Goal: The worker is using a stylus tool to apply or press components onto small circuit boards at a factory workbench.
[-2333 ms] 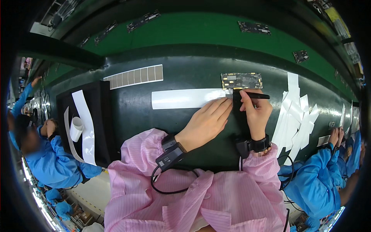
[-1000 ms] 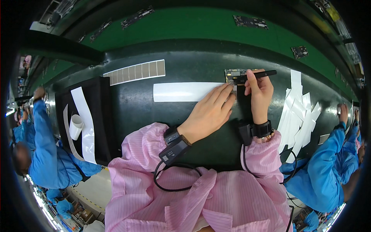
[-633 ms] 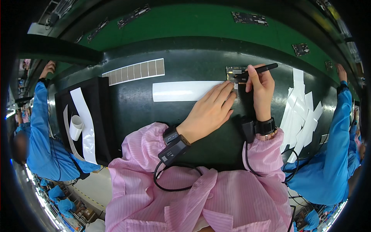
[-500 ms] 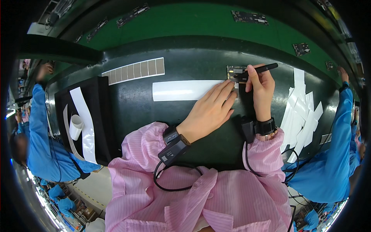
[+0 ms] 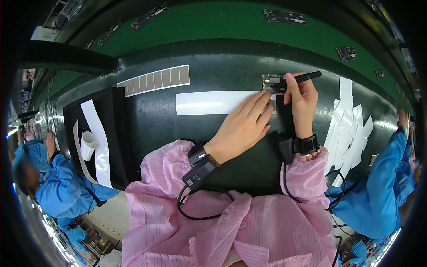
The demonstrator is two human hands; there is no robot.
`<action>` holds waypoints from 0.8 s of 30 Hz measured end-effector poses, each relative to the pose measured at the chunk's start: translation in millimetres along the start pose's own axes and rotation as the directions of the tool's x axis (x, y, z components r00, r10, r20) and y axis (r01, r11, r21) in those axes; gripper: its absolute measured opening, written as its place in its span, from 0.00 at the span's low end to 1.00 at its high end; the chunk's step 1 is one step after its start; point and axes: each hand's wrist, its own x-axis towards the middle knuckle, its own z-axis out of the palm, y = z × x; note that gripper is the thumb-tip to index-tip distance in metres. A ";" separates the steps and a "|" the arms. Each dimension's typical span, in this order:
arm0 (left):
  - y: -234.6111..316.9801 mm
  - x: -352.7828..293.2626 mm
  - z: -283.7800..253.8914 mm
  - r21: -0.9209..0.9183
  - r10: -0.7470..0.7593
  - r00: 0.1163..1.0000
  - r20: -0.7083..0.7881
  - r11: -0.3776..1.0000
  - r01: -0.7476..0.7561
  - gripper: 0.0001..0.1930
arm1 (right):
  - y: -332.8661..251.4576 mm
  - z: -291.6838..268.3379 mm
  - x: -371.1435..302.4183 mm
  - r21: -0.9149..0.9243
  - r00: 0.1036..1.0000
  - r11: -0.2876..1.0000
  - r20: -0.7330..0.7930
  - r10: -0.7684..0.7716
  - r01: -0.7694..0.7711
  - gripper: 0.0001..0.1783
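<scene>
My right hand [image 5: 301, 100] is closed around a black pen-shaped tool [image 5: 307, 77]; its lower end reaches down over a small circuit board [image 5: 266, 78]. That board lies flat on the dark table, partly covered by my fingers. My left hand [image 5: 240, 124] lies with fingers stretched out, the fingertips at the board's near edge. Under those fingers passes the right end of a glossy white strip [image 5: 204, 103]. Whether the tool's tip touches the board is too small to tell.
At the back left lies a sheet of grey-brown labels [image 5: 155, 81]. A black tray [image 5: 119, 142] at left holds a white strip and a curled roll [image 5: 87, 146]. Loose white strips [image 5: 347, 127] are heaped at right. Beyond, boards [image 5: 284, 17] lie on a green surface. Blue-sleeved people [image 5: 66, 182] sit either side.
My hands, the tool and the board stay nearly in place. The person on the left has drawn an arm back and down; the arm of the person on the right has also come lower.
</scene>
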 end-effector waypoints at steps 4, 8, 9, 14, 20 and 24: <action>0.3 -0.3 1.0 0.005 -0.006 1.000 -0.004 1.000 0.007 0.26 | 1.7 0.6 -0.2 -0.004 1.000 1.000 -0.006 0.000 0.000 0.09; 0.3 -0.6 1.0 0.003 -0.009 1.000 -0.005 1.000 0.009 0.25 | 1.7 1.6 -0.8 -0.003 1.000 1.000 -0.012 -0.004 0.004 0.10; 0.6 -0.2 1.0 0.003 -0.008 1.000 -0.006 1.000 0.008 0.25 | 1.4 1.3 -1.0 -0.003 1.000 1.000 -0.017 0.001 -0.001 0.10; 1.1 -0.2 0.9 -0.003 -0.013 1.000 -0.002 1.000 0.013 0.25 | 2.6 1.2 -1.1 0.054 0.999 0.999 -0.040 0.003 -0.001 0.10; 1.8 0.2 0.6 -0.007 -0.021 1.000 -0.003 1.000 0.021 0.25 | 2.1 1.7 -1.6 0.026 0.999 1.000 -0.043 0.012 -0.011 0.10; 1.7 0.6 1.0 0.002 -0.024 1.000 -0.001 1.000 0.024 0.25 | 1.4 2.5 -1.6 0.032 0.999 0.999 -0.039 0.017 -0.016 0.09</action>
